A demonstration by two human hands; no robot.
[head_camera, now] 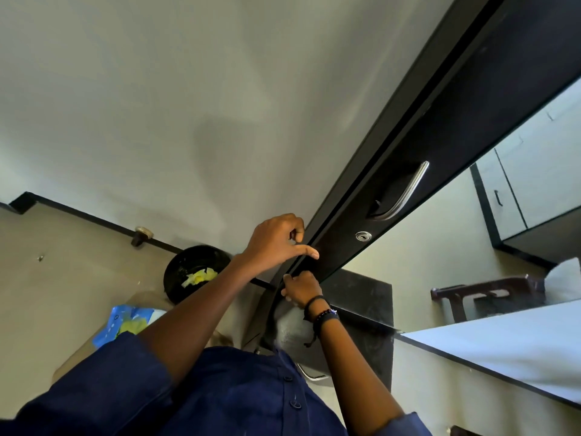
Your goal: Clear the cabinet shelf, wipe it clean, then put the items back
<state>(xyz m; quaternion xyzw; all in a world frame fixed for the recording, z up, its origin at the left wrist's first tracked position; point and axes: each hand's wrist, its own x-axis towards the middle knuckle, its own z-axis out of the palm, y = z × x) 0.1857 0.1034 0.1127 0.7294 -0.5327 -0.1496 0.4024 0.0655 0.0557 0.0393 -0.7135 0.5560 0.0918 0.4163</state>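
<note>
Left grip (276, 240) curls round the edge of the cabinet door (446, 136); right grip (301, 287) grasps it just below.

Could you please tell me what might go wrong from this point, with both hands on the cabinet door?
1. The left hand and right hand both grip the edge of the cabinet door, not its handle; fingers could get pinched if the door swings shut.
2. The black bin and blue packet lie on the floor close by; a step back could knock them over or cause a trip.
</note>
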